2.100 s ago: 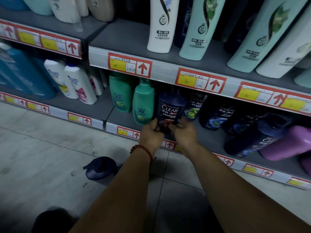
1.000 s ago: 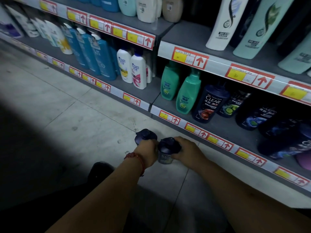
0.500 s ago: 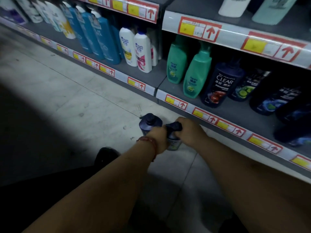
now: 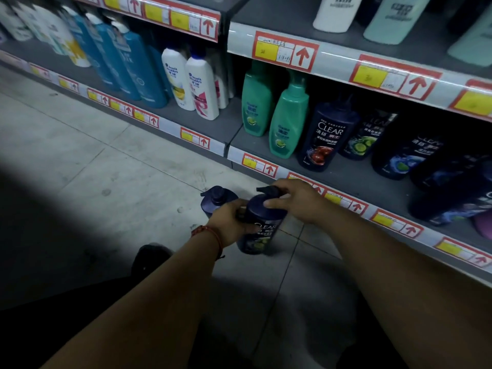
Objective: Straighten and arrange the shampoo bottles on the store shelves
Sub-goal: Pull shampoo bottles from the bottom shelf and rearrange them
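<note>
Both hands are on the dark navy plastic pump bottle (image 4: 262, 227) with the Clear label, low in front of the grey metal bottom shelf (image 4: 354, 182). The left hand (image 4: 230, 218) wraps its fingers round the body, and the right hand (image 4: 295, 201) curls over the shoulder by the pump head. Whether the base touches the pale tiled floor (image 4: 119, 177) I cannot tell. A second dark pump bottle (image 4: 217, 199) stands on the tiles just beyond the left hand.

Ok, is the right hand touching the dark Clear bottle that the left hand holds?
Touching. Head view shows the right hand over the pump of the dark Clear bottle, thumb resting on its shoulder.
</note>
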{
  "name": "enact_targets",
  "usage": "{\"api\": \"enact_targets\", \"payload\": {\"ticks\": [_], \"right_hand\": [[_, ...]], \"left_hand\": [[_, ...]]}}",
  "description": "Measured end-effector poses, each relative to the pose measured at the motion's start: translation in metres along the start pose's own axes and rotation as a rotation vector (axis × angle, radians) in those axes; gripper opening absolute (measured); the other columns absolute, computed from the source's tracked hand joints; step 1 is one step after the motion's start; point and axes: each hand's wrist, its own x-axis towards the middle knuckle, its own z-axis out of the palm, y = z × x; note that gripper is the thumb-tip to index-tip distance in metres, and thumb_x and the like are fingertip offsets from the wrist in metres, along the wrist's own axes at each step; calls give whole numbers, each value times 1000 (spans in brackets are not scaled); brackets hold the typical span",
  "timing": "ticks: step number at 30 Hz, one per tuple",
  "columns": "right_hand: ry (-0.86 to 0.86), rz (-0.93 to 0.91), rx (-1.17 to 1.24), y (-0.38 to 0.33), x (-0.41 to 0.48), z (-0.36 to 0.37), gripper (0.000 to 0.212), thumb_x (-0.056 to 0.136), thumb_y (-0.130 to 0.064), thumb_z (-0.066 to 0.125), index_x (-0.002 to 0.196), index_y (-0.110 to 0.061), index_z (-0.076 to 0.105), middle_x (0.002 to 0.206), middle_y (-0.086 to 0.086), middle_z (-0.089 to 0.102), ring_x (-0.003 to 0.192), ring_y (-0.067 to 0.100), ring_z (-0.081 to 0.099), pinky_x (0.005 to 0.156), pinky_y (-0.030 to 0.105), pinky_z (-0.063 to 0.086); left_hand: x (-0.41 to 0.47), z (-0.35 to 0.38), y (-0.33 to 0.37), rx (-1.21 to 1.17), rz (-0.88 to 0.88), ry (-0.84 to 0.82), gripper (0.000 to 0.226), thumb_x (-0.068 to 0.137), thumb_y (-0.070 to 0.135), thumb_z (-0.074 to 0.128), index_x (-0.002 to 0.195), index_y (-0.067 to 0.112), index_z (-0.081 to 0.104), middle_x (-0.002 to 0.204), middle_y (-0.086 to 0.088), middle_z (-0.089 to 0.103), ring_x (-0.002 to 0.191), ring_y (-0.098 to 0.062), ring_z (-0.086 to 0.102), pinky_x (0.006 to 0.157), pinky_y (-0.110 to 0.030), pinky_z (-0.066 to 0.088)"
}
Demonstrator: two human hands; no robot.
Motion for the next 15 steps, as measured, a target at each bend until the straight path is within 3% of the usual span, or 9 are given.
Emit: {"api": "enact_targets", "payload": {"ticks": [3, 7, 10, 13, 15], "right_hand": [[-11, 54, 194, -12, -13, -27, 11, 87, -25, 75, 93, -19, 67, 87, 0, 67, 77, 13, 62, 71, 28, 49], [84, 127, 443, -17, -29, -46, 23, 89, -31, 73, 105, -15, 69, 105, 9, 73, 90, 27, 71, 84, 44, 60], [164, 140, 603, -16, -44, -60, 38, 85, -33, 76, 111, -7, 67, 104, 11, 73, 89, 27, 71, 85, 47, 60], [63, 206, 558, -5, -64, -76, 46, 78, -35, 82, 118, -20, 64, 108, 6, 76, 95, 28, 74, 90, 48, 58], [19, 235, 489, 3, -75, -79, 56, 74, -32, 86, 123, -24, 62, 112, 5, 75, 99, 30, 73, 91, 49, 58]], "left_hand": [[-1, -1, 2, -110, 1, -132, 67, 69, 15, 88, 129, 19, 57, 118, 3, 68, 110, -16, 63, 91, -26, 49], [-6, -1, 14, -201, 24, -211, 65, 64, 26, 92, 122, 24, 62, 113, 7, 73, 107, -15, 68, 98, -39, 53], [-8, 4, 35, -384, 31, -220, 57, 68, 17, 90, 120, 17, 66, 113, -1, 74, 107, -22, 69, 98, -47, 53], [-5, 12, 62, -565, 48, -219, 55, 68, 18, 89, 119, 11, 68, 117, -10, 72, 110, -32, 68, 99, -54, 51], [-2, 17, 85, -573, 80, -196, 51, 73, 15, 86, 121, 12, 67, 116, -10, 72, 109, -31, 68, 98, -51, 52]]}}
